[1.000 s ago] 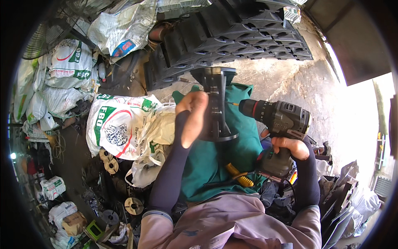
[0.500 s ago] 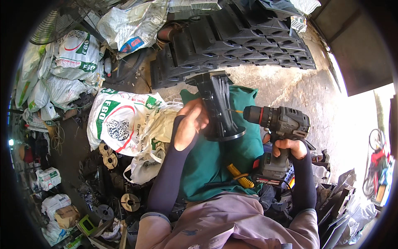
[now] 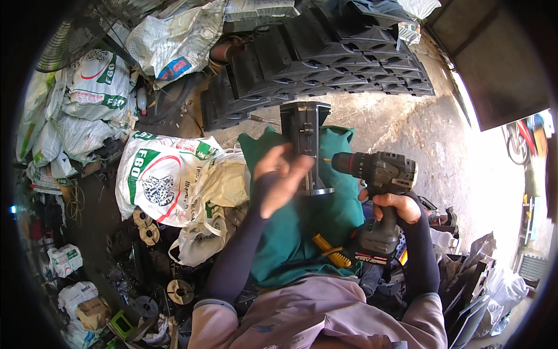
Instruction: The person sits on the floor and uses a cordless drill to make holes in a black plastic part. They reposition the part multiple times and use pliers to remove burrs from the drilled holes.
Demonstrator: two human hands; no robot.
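My right hand (image 3: 400, 207) is wrapped round the grip of a dark cordless drill (image 3: 383, 170), its bit aimed left. The bit's tip is close to the right side of a long black part (image 3: 304, 131) with a flat, round-edged end; whether they touch I cannot tell. This part rises from the green cloth (image 3: 343, 203) over my lap. Blurred by motion, my left hand (image 3: 282, 177) is in front of the part's left side, fingers stretched and apart, seemingly not gripping it. A yellow-handled tool (image 3: 332, 251) lies on the cloth near my waist.
Large black ribbed mouldings (image 3: 314, 58) are stacked beyond my lap. A printed white sack (image 3: 165, 180) stands at my left, with more sacks (image 3: 96, 87) farther back. Round spool-like pieces (image 3: 180, 292) and dark scraps lie low on the left. Flat dark pieces (image 3: 474, 302) lean at the right.
My left hand has come off the black part and moved in front of it, fingers spreading. The part has turned more upright. The drill has shifted slightly left in the picture.
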